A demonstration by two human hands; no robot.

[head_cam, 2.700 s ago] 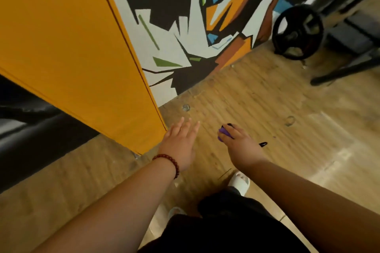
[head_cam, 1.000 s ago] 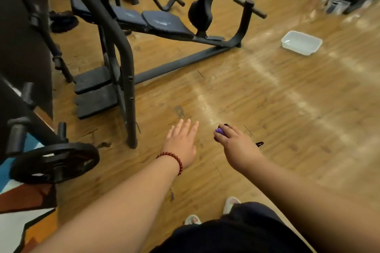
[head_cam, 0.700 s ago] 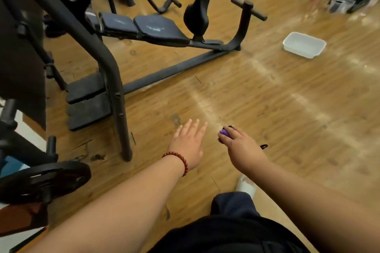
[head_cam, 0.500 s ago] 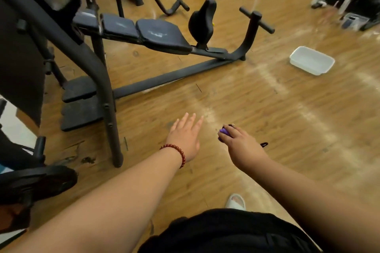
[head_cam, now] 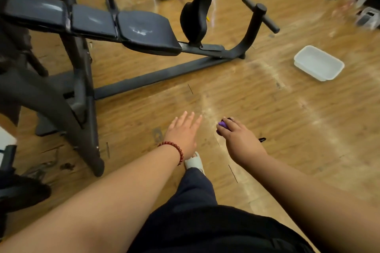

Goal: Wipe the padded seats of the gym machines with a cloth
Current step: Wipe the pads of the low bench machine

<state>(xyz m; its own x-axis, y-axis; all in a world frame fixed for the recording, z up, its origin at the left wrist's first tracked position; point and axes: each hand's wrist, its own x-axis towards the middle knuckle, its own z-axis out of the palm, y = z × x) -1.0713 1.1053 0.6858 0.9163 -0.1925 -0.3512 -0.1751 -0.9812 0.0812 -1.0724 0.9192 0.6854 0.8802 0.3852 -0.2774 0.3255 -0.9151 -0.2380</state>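
Wooden floor [head_cam: 267, 113] is exposed from the hands out toward 12 through 3 o'clock. It is bounded at 2 o'clock by a white rectangular plastic tub [head_cam: 319, 63] lying flat, well apart from both hands. The 9 to 11 o'clock side is closed off by a black steel machine frame [head_cam: 84, 92], whose base rail runs along the floor toward 1 o'clock. A dark weight plate [head_cam: 20, 193] is noted at 8 o'clock, at the picture's edge.

The padded seat [head_cam: 145, 32] is located at 11 o'clock from the hands, raised above the base rail. It is the last in a row of flat, dark, vinyl-like pads, and pale scuff marks are recorded on its top. A rounded upright pad [head_cam: 195, 17] stands just beside its right end. The planks are glossy with worn, pale streaks.

Both arms are extended forward and downward, and neither is touching the machine. The left hand [head_cam: 183, 132] is held palm down with fingers straight and slightly spread, holding nothing. A red bead bracelet [head_cam: 174, 148] is worn at its wrist. The right hand [head_cam: 241, 140] has its fingers curled round a small purple item [head_cam: 222, 124]. A dark tip [head_cam: 262, 139] protrudes at the hand's far side. Whether this item is the cloth cannot be told. A white shoe [head_cam: 194, 161] is seen below the left hand.
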